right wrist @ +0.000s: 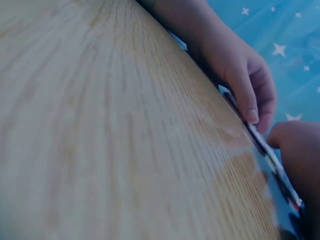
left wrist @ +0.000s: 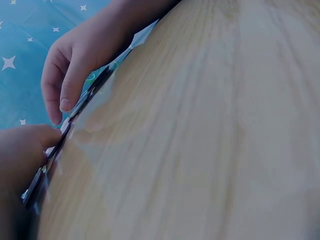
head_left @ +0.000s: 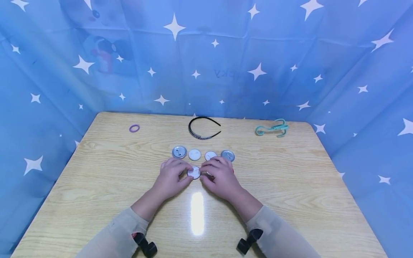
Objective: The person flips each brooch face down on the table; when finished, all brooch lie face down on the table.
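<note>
A round white pin-back badge (head_left: 194, 173) lies back up on the table between the two hands. My left hand (head_left: 172, 177) pinches its left edge with thumb and forefinger. My right hand (head_left: 221, 178) is at its right edge, fingers loosely bent, the forefinger tip close to or touching the rim. Part of another badge (head_left: 209, 174) shows beneath the right hand, and a bit of red peeks out beyond it. In the right wrist view the left thumb (right wrist: 252, 116) rests by a badge edge. Both wrist views see the badges edge-on, so their faces are hidden.
Behind the hands runs a row of badges: a silver one (head_left: 179, 152), two white ones (head_left: 194, 154) and another silver one (head_left: 228, 155). Farther back lie a purple ring (head_left: 134, 128), a black headband (head_left: 192, 133) and a teal curled item (head_left: 272, 128). Starry blue curtains surround the table (head_left: 290, 200).
</note>
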Tool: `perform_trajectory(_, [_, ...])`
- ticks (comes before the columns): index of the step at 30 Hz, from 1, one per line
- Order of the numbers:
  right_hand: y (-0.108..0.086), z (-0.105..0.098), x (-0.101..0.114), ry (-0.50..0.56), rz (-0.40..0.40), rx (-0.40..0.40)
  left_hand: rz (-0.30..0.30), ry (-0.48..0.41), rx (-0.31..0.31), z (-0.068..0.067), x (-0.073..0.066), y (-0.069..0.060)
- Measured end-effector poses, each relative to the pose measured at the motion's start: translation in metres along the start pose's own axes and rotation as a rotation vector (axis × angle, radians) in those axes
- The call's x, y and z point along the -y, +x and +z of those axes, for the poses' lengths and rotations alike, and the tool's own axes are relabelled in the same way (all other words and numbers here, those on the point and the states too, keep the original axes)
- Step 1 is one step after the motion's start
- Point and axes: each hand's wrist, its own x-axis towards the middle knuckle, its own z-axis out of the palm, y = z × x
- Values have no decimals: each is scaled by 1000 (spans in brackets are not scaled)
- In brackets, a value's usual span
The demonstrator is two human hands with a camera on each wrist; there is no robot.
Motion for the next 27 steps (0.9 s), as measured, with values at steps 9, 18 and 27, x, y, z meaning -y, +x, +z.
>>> perform_trajectory(9, [2,-5,-1,-21,38,-57,89,86,8,14,-22,11])
perform_trajectory(18, [-2,-11,-4,-22,128,-92,63,113,31,21,-25,13])
perform_trajectory(27, [-14,-18,-7,-22,222,-67,63,96,69,24,-26,11])
